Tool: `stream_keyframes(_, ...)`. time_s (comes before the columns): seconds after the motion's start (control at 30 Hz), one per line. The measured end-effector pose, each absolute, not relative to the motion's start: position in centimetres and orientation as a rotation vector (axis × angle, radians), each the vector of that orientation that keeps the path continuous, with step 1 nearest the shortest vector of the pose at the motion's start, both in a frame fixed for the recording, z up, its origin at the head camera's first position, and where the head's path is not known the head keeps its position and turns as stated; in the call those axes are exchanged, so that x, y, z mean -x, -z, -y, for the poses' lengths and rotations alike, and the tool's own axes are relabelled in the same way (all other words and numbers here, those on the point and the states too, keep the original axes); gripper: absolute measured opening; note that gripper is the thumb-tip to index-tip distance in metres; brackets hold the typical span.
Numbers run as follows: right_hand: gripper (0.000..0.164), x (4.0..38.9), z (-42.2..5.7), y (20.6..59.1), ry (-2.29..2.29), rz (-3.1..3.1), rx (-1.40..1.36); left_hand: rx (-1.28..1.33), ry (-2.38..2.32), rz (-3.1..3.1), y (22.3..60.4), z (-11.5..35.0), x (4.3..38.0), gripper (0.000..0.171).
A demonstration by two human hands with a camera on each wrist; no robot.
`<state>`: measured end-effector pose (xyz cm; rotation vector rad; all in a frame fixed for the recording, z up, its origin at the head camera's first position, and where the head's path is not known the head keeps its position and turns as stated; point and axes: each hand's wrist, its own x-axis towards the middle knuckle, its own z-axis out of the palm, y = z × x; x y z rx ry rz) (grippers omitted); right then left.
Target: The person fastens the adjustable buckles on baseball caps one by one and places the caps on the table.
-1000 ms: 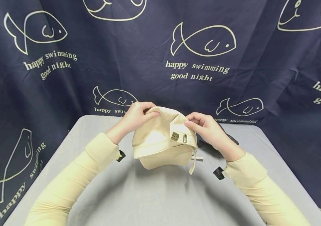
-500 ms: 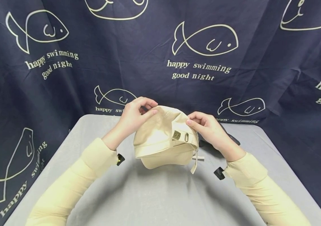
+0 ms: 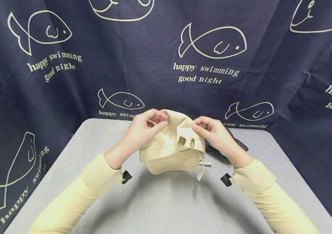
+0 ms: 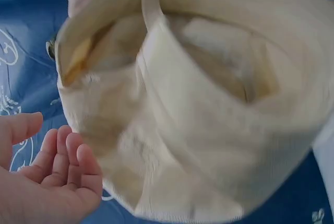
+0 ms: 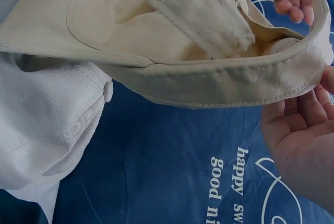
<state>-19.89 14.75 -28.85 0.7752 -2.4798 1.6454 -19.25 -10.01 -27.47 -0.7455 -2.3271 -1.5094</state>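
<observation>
A beige baseball cap (image 3: pixel 161 148) hangs over the table with its brim toward me; a metal plate and buckle sit on its back strap. My right hand (image 3: pixel 216 135) pinches the cap's edge between thumb and fingers; in the right wrist view this hand (image 5: pixel 308 135) is at the band's end. My left hand (image 3: pixel 142 130) is beside the crown, thumb and fingers apart. In the left wrist view the left hand (image 4: pixel 52 192) has loosely bent fingers with nothing between them, next to the cap (image 4: pixel 198 145), whose inside and loose strap show.
A dark object (image 3: pixel 240 144) lies on the grey table (image 3: pixel 166 204) behind my right hand, partly hidden. In the right wrist view a whitish cap (image 5: pixel 52 125) is below the beige one. A navy curtain (image 3: pixel 154 65) with fish prints stands behind the table.
My left hand has come off the cap's crown, first rising a little, then moving down and toward me. My right hand keeps its grip and the cap has hardly moved.
</observation>
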Motion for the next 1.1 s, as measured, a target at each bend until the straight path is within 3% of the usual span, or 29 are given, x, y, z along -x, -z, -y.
stream_keyframes(1.1, 0.021, 20.0, -15.0, 29.2, -1.667, 2.451, -0.716, 0.741, 2.084, 2.366, 30.4, 6.7, 17.7, 0.014)
